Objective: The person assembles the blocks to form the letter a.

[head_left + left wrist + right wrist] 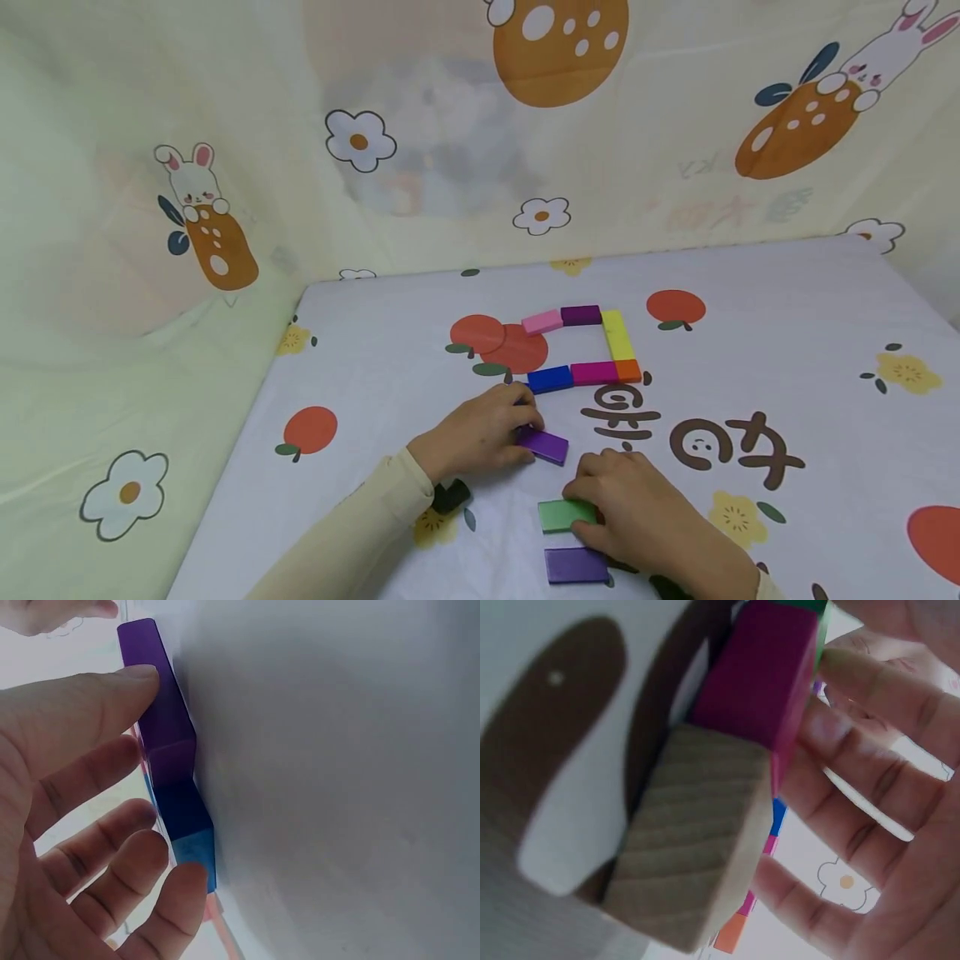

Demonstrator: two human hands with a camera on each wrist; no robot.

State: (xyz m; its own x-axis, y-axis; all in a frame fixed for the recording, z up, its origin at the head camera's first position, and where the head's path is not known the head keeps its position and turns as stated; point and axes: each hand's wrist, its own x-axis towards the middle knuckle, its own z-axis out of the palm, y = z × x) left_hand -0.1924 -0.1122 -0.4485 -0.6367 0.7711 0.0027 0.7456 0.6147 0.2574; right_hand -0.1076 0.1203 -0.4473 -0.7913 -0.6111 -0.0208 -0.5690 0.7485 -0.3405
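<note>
My left hand (483, 429) pinches a purple block (546, 447), its thumb lying along the block in the left wrist view. Just beyond those fingers, a blue block (550, 379) forms the near left end of a row. Lower down, my right hand (630, 504) holds a light green block (564, 517) by its right end, between thumb and index finger. Another purple block (576, 565) lies just below the green one. A magenta block (757, 671) and a bare-wood block end (694, 832) show beside the right fingers in the right wrist view; the hand hides them from above.
The blue block's row continues with a magenta block (594, 372) and an orange block (628, 371). A yellow block (617, 335) turns the corner to a dark purple block (581, 315) and a pink block (542, 322). A printed cloth (757, 350) covers the table; patterned curtains (442, 225) stand behind.
</note>
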